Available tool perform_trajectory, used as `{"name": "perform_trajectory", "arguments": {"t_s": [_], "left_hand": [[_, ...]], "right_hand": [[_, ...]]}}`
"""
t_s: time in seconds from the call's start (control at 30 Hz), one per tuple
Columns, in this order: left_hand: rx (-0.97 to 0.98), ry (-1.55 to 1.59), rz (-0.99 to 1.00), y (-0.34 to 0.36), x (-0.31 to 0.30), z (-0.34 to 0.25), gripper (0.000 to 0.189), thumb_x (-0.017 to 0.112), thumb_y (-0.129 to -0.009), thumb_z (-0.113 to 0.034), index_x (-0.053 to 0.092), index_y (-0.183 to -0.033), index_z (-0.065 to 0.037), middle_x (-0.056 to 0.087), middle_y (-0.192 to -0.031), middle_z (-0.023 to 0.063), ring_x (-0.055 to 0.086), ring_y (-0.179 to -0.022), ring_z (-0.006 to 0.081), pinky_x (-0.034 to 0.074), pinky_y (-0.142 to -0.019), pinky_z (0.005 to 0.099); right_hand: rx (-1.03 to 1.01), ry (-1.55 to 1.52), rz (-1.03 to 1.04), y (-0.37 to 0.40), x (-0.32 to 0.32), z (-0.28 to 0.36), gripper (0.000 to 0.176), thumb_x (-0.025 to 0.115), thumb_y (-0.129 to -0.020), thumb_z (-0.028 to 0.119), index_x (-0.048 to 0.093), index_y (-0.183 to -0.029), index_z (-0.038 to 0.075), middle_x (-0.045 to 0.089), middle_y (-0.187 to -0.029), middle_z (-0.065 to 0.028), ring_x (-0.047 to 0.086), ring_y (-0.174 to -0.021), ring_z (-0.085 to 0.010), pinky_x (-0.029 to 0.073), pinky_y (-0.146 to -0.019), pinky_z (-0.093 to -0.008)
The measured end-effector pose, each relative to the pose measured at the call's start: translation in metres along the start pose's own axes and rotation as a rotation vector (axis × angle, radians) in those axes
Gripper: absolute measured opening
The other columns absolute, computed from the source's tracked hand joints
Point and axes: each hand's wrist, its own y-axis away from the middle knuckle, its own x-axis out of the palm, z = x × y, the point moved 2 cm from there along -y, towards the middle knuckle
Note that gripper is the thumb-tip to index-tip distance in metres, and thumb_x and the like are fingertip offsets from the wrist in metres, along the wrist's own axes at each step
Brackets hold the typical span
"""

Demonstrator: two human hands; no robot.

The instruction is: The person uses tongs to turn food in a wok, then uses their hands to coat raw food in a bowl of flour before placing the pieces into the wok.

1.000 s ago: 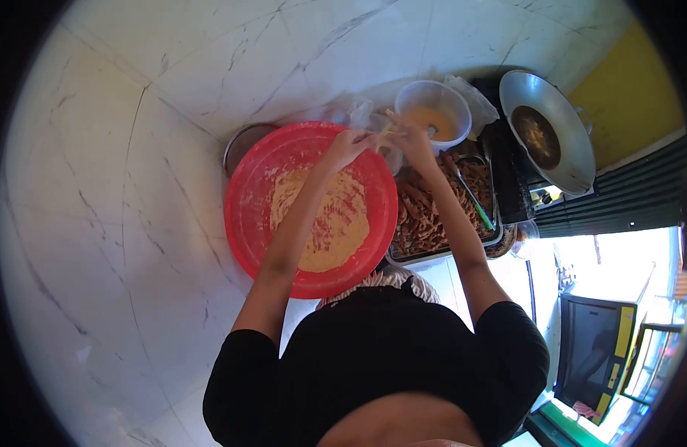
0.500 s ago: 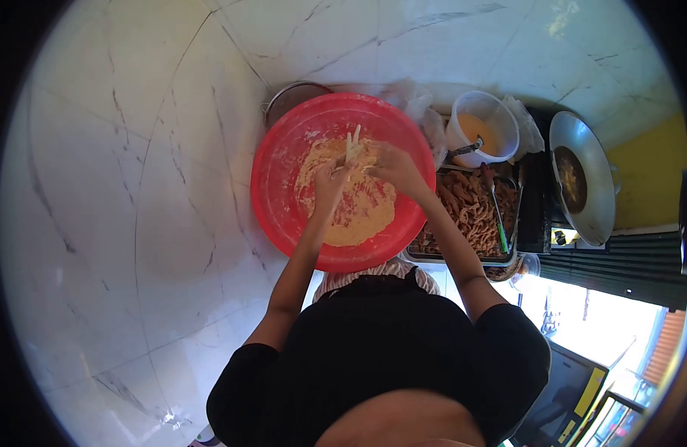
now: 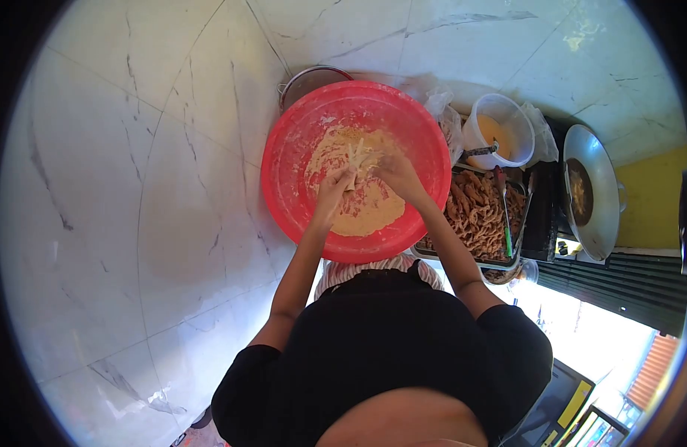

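Note:
A large red basin (image 3: 284, 197) holds pale yellow flour (image 3: 358, 221), spread unevenly over its bottom. Above the flour, my left hand (image 3: 336, 186) is closed on flour-coated strips (image 3: 355, 154) that stick up past its fingers. My right hand (image 3: 394, 173) is close beside them on the right, its fingers bent and partly blurred; whether it grips anything is not clear.
Right of the basin, a tray of brown fried strips (image 3: 474, 216) carries green-handled tongs (image 3: 508, 235). Behind it stands a white tub (image 3: 526, 141) of orange-yellow liquid. A wok (image 3: 603, 201) with dark oil is farther right. A sieve (image 3: 313, 71) lies behind the basin.
The view has shifted, so the basin and tray appear farther right and slightly higher. The strips in my left hand stick up less, and my right hand has changed its pose slightly.

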Motion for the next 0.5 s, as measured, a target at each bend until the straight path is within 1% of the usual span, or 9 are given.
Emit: {"name": "perform_trajectory", "arguments": {"t_s": [0.07, 0.1, 0.13, 0.2, 0.27, 0.33, 0.4, 0.43, 0.5], "left_hand": [[0.021, -0.151, 0.042, -0.008, -0.021, 0.011, 0.026, 0.055, -0.08, -0.02, 0.056, -0.094, 0.002, 0.056, -0.072, 0.0006, 0.051, -0.065, 0.005, 0.041, -0.055, 0.0176], [0.043, -0.299, 0.084, -0.011, -0.032, 0.016, 0.025, 0.055, -0.08, -0.019, 0.056, -0.094, 0.002, 0.056, -0.071, 0.0005, 0.051, -0.063, 0.0049, 0.041, -0.054, 0.0178], [0.037, -0.3, 0.086, -0.011, -0.039, 0.019, 0.025, 0.055, -0.08, -0.019, 0.056, -0.094, 0.002, 0.056, -0.071, 0.0005, 0.051, -0.063, 0.0049, 0.041, -0.054, 0.0178], [-0.033, -0.358, 0.194, -0.008, -0.046, 0.026, 0.027, 0.054, -0.081, -0.02, 0.055, -0.096, 0.002, 0.054, -0.07, -0.0003, 0.05, -0.063, 0.0052, 0.041, -0.055, 0.0178], [-0.042, -0.356, 0.154, -0.004, -0.047, 0.034, 0.026, 0.053, -0.081, -0.018, 0.055, -0.096, 0.003, 0.055, -0.071, 0.0008, 0.05, -0.06, 0.0047, 0.041, -0.053, 0.0183], [-0.05, -0.357, 0.114, -0.007, -0.053, 0.043, 0.025, 0.053, -0.081, -0.017, 0.055, -0.095, 0.004, 0.056, -0.072, 0.0019, 0.049, -0.056, 0.0043, 0.041, -0.051, 0.0189], [0.03, -0.61, 0.138, -0.021, -0.07, 0.058, 0.034, 0.051, -0.081, -0.022, 0.052, -0.1, 0.006, 0.058, -0.074, 0.0066, 0.054, -0.061, 0.01, 0.043, -0.055, 0.0221], [0.03, -0.615, 0.144, -0.027, -0.077, 0.066, 0.034, 0.051, -0.081, -0.022, 0.052, -0.1, 0.006, 0.058, -0.074, 0.0066, 0.054, -0.061, 0.01, 0.043, -0.055, 0.0221], [0.121, -1.057, -0.044, -0.029, -0.085, 0.072, 0.038, 0.049, -0.082, -0.026, 0.049, -0.103, 0.007, 0.056, -0.076, 0.0073, 0.055, -0.072, 0.0146, 0.044, -0.063, 0.0241]], "right_hand": [[0.048, 0.075, -0.017, 0.001, -0.009, -0.007, 0.036, 0.051, -0.074, -0.003, 0.044, -0.109, 0.0, 0.056, -0.082, -0.0078, 0.055, -0.073, -0.0118, 0.045, -0.063, -0.0237], [0.116, 0.207, -0.009, 0.001, -0.015, -0.013, 0.034, 0.051, -0.075, 0.0, 0.045, -0.108, 0.001, 0.056, -0.079, -0.0076, 0.055, -0.072, -0.0112, 0.044, -0.063, -0.0234], [0.184, 0.338, 0.001, 0.003, -0.02, -0.019, 0.031, 0.051, -0.076, 0.002, 0.047, -0.107, 0.001, 0.056, -0.076, -0.0073, 0.054, -0.07, -0.0106, 0.044, -0.063, -0.0232], [0.118, 0.22, -0.035, 0.008, -0.021, -0.029, 0.029, 0.051, -0.077, 0.005, 0.048, -0.105, 0.002, 0.056, -0.076, -0.0075, 0.054, -0.07, -0.0103, 0.044, -0.063, -0.0231], [0.051, 0.103, -0.076, 0.015, -0.026, -0.036, 0.027, 0.052, -0.078, 0.007, 0.049, -0.104, 0.002, 0.056, -0.075, -0.0076, 0.054, -0.069, -0.0099, 0.044, -0.063, -0.023], [0.057, 0.33, -0.103, 0.024, -0.033, -0.038, 0.027, 0.052, -0.078, 0.009, 0.05, -0.104, 0.003, 0.057, -0.078, -0.0079, 0.055, -0.071, -0.0101, 0.044, -0.063, -0.0236], [0.031, 0.341, -0.137, 0.033, -0.038, -0.036, 0.027, 0.052, -0.078, 0.009, 0.05, -0.104, 0.002, 0.057, -0.079, -0.008, 0.055, -0.072, -0.0102, 0.044, -0.064, -0.0236], [0.0, 0.356, -0.168, 0.037, -0.041, -0.034, 0.027, 0.052, -0.078, 0.009, 0.05, -0.104, 0.002, 0.057, -0.08, -0.0081, 0.055, -0.073, -0.0102, 0.044, -0.064, -0.0237], [0.016, 0.317, -0.214, 0.045, -0.048, -0.03, 0.027, 0.052, -0.078, 0.008, 0.049, -0.104, 0.001, 0.057, -0.081, -0.0077, 0.054, -0.073, -0.0098, 0.044, -0.065, -0.0234]]}}
